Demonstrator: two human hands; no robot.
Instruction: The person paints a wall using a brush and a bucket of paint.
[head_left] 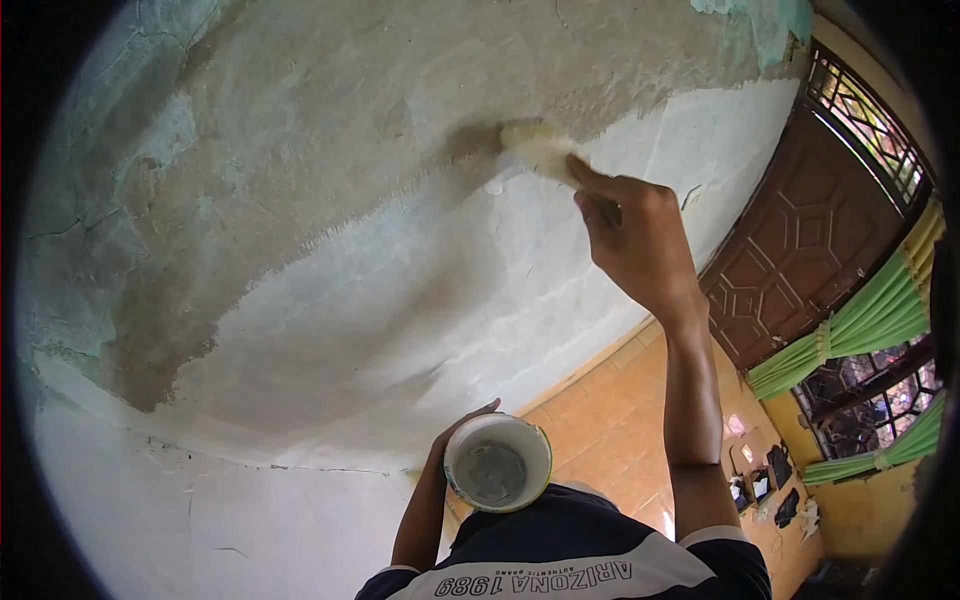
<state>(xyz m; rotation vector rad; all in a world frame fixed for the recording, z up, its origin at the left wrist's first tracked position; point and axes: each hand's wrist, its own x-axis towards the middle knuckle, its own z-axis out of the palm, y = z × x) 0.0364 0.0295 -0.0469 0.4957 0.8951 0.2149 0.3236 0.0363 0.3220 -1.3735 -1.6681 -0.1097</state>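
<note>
My right hand (640, 235) is closed round the handle of a pale paintbrush (538, 145), raised in front of me at the wall. The brush head looks blurred and lies at the border between grey-brown plaster and white paint. Low in the view, close to my chest, my left hand (466, 420) curls round the outer side of a white paint bucket (543, 455); most of its fingers are hidden. Whitish-grey paint (490, 472) shows inside the bucket. The wall (350, 290) is white in its lower part and bare, patchy plaster above.
To the right stands a brown panelled door (800, 220) with a grille above it. Green curtains (870, 325) hang by a barred window (870, 400). Orange tiles (600, 400) cover the floor, where several small items (770, 480) lie at the right.
</note>
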